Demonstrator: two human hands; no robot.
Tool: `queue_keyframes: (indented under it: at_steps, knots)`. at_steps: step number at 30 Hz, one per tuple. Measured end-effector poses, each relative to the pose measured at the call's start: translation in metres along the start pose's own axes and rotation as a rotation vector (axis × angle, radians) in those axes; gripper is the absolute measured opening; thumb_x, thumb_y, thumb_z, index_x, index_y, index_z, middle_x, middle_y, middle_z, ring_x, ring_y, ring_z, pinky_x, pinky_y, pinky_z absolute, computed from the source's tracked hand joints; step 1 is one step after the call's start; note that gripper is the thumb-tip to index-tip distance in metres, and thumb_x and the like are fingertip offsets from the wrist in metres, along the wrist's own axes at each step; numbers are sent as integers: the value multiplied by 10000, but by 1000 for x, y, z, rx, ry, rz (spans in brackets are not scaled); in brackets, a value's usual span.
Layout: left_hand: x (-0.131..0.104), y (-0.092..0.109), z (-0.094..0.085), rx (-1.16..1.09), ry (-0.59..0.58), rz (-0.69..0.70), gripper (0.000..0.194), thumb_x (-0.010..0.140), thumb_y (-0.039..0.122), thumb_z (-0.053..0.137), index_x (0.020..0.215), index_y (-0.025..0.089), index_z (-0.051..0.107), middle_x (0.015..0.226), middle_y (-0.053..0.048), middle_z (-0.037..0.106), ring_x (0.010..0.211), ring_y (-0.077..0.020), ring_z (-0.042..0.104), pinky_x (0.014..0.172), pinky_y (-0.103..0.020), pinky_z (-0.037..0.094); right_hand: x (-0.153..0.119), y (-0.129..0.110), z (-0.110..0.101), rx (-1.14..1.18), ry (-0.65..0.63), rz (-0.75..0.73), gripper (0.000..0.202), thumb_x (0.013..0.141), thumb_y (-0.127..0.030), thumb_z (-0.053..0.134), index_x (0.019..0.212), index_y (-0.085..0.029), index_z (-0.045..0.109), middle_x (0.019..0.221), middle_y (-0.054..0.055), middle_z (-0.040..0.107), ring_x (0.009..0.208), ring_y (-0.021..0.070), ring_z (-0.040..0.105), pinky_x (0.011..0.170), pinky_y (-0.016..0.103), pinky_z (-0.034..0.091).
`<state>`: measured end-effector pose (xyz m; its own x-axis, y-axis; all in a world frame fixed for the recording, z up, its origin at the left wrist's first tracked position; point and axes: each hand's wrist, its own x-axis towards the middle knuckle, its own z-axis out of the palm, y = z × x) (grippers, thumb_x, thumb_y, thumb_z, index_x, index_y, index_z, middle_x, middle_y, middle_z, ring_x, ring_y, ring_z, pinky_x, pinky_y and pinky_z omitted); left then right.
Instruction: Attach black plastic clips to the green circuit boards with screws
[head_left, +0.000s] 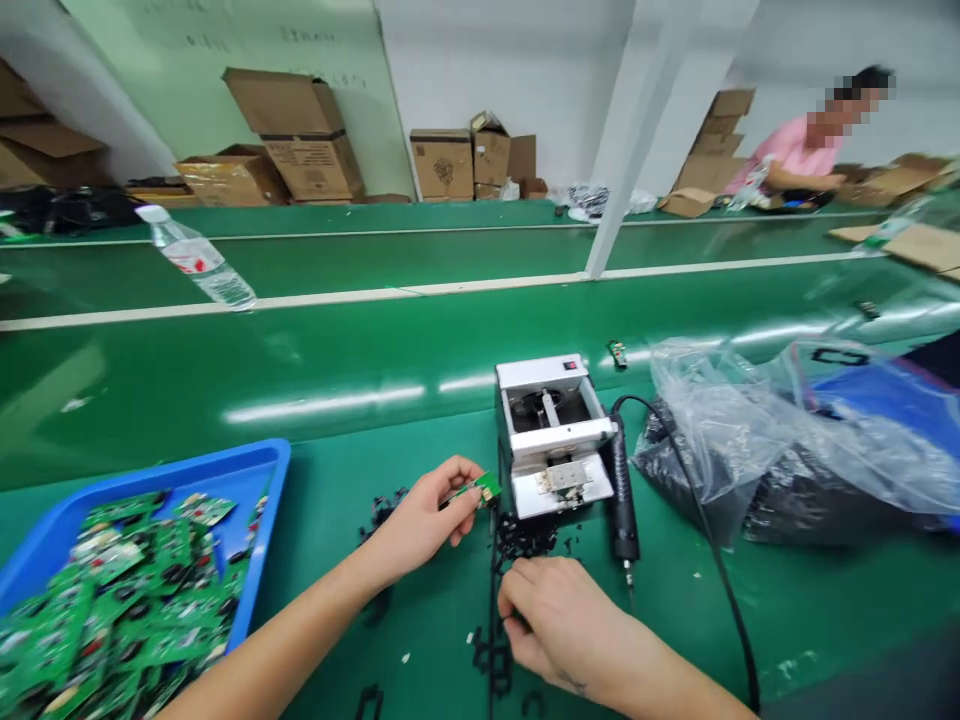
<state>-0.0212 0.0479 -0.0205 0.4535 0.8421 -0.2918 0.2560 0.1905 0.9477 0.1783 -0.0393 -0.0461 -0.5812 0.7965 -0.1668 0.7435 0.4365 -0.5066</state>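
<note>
My left hand (420, 520) has its grip closed on a small green board (482, 489), held just left of the white machine (555, 440) on the desk (337, 400). My right hand (555, 620) pinches black plastic pieces (521, 540) below it. 1 blue tray (247, 470) of boards sits far left.

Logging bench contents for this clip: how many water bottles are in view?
1. A clear plastic water bottle lies on its side on the green bench, far left, well beyond the blue tray. Others could be hidden among the cardboard boxes behind.
</note>
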Motion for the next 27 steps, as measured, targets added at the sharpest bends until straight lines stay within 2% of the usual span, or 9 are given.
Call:
queue_keyframes:
  at_steps: [4,7,10,12,13,15,17,27]
  knots:
    - [-9,-10,-3,6,-61,-13,453,917,624,584,1004,183,526,676,51,488,593,-109,479,510,-203,428,4,5,-3,171,64,-11,149,704,-142,637,838,-206,619,747,-18,704,656,140,656,629,218,455]
    - [-16,-18,4,8,-101,-14,448,932,616,567,1009,175,545,693,44,500,600,-104,473,542,-208,441,1,12,-15,364,139,-17,126,747,-156,614,866,-199,614,781,-26,710,690,94,669,619,147,475]
    - [-27,-14,15,24,-119,-15,373,908,532,614,973,168,565,685,50,492,578,-97,465,527,-202,429,-6,17,-29,553,226,-14,74,812,-168,549,859,-189,602,901,15,702,816,105,674,686,158,518]
    - [-31,-9,21,58,-125,22,271,887,429,633,936,164,600,737,28,553,603,-102,496,540,-203,429,-8,22,-34,642,261,10,63,856,-204,533,824,-187,584,833,20,664,764,117,644,682,191,531]
    - [-32,-7,22,92,-108,67,209,876,362,640,924,159,627,791,9,602,662,-111,535,608,-213,456,-7,25,-34,672,269,22,80,877,-224,537,823,-188,583,819,20,653,755,121,633,688,204,534]
    - [-31,-5,22,132,-63,139,158,852,283,656,953,162,656,895,-13,665,796,-136,590,748,-238,481,-5,31,-31,709,275,48,104,908,-249,544,834,-190,588,813,18,645,728,121,621,690,220,533]
    - [-31,-6,22,145,-32,158,149,847,266,671,953,162,658,920,-18,685,839,-146,603,793,-247,473,-4,34,-27,719,270,68,116,923,-267,554,845,-193,599,813,18,649,715,125,623,681,229,531]
    - [-32,-12,24,153,-17,179,156,884,309,670,907,159,636,898,-29,696,823,-154,614,754,-247,450,-3,32,-23,633,311,78,141,929,-284,562,838,-206,636,806,7,689,720,130,658,699,230,551]
